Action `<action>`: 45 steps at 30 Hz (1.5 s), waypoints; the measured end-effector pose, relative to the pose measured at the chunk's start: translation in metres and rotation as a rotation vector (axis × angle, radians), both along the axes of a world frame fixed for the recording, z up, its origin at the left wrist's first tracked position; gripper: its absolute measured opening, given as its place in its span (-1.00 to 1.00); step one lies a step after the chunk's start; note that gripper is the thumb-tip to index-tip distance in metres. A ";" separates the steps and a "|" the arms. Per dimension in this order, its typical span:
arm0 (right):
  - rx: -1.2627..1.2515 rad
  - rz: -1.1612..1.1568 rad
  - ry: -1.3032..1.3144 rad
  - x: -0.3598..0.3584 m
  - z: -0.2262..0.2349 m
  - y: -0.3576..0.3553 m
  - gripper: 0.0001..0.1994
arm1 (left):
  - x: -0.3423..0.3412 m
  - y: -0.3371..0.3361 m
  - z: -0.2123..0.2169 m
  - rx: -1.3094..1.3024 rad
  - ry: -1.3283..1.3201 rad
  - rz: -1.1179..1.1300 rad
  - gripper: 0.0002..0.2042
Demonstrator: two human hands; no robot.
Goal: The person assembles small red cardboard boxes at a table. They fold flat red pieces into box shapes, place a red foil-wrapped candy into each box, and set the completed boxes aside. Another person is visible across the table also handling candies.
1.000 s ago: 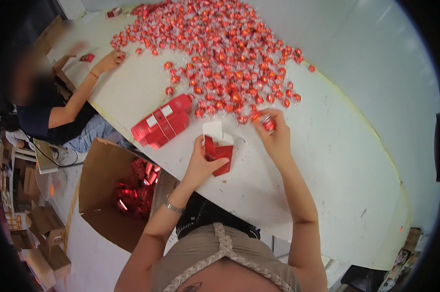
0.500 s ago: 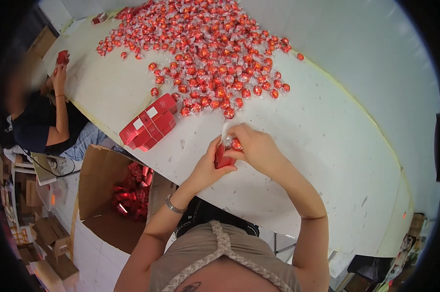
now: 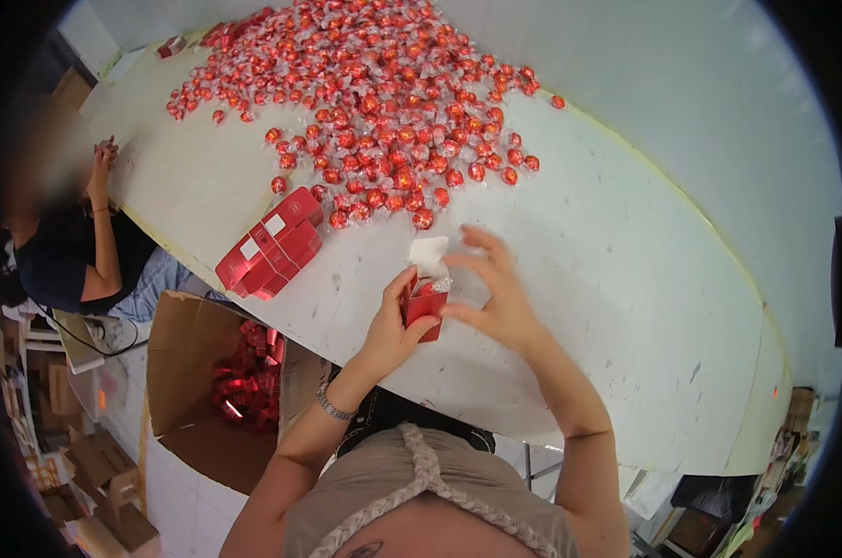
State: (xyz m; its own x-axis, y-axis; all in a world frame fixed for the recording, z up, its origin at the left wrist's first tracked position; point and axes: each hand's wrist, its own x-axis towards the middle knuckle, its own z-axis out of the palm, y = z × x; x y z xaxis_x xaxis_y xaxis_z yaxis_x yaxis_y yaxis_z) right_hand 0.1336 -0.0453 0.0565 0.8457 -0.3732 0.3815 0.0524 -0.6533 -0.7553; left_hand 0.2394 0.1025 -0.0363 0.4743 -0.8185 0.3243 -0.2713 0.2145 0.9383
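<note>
While a heap of red candies and a bundle of red boxes lie ahead, a brown carton stands beside the white table. Over the table, the left hand grips a little red box, white flap up, shiny wrapper peeking out; the right hand spreads loose and empty beside it.

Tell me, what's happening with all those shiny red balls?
The person's left hand holds a small red box with its white flap open. Clear wrapping shows in its opening. The right hand is beside it, spread open, with nothing visibly held. A heap of wrapped red balls lies beyond on the table, near a banded bundle of red boxes.
</note>
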 end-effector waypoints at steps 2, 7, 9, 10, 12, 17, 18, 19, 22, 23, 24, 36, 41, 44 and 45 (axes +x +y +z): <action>0.400 0.188 0.136 -0.005 -0.022 0.010 -0.64 | -0.005 0.004 0.014 0.040 0.186 -0.069 -0.42; 0.748 -0.136 -0.089 -0.008 -0.056 0.039 -0.72 | -0.016 0.004 0.036 0.097 0.397 -0.136 -0.51; 0.872 -0.232 -0.224 0.003 -0.043 0.049 -0.74 | -0.018 0.003 0.039 0.140 0.473 -0.146 -0.57; 0.933 -0.284 -0.290 0.005 -0.038 0.051 -0.75 | -0.018 0.003 0.039 0.154 0.469 -0.157 -0.59; 0.921 -0.212 -0.244 0.001 -0.040 0.050 -0.79 | -0.016 0.003 0.038 0.183 0.458 -0.184 -0.62; 0.899 -0.114 0.012 -0.006 -0.037 0.033 -0.78 | -0.017 0.013 0.033 0.263 0.300 -0.150 -0.65; 0.912 -0.078 0.072 -0.006 -0.034 0.028 -0.78 | -0.016 0.014 0.032 0.269 0.223 -0.136 -0.64; 0.965 -0.045 0.112 -0.005 -0.024 0.028 -0.77 | -0.016 0.017 0.034 0.267 0.159 -0.135 -0.63; 0.938 -0.044 0.208 -0.009 -0.017 0.023 -0.81 | -0.019 0.022 0.042 0.213 0.073 -0.116 -0.56; 0.906 -0.021 0.186 -0.008 -0.017 0.022 -0.81 | -0.021 0.021 0.039 0.164 0.114 -0.099 -0.54; 0.882 -0.001 0.171 -0.010 -0.020 0.023 -0.81 | -0.025 0.024 0.036 0.125 0.162 -0.082 -0.51; 0.730 0.157 0.036 -0.018 -0.043 0.064 -0.71 | -0.014 0.060 0.044 0.178 0.296 -0.054 -0.65; 0.921 0.177 -0.101 0.014 -0.039 0.086 -0.82 | 0.001 0.067 0.068 0.109 0.250 0.161 -0.70; 0.544 0.339 -0.087 0.033 -0.047 0.086 -0.78 | 0.013 0.098 0.071 0.197 -0.091 0.209 -0.77; 0.385 0.413 -0.074 0.043 -0.050 0.083 -0.75 | 0.017 0.110 0.084 0.321 -0.182 0.297 -0.83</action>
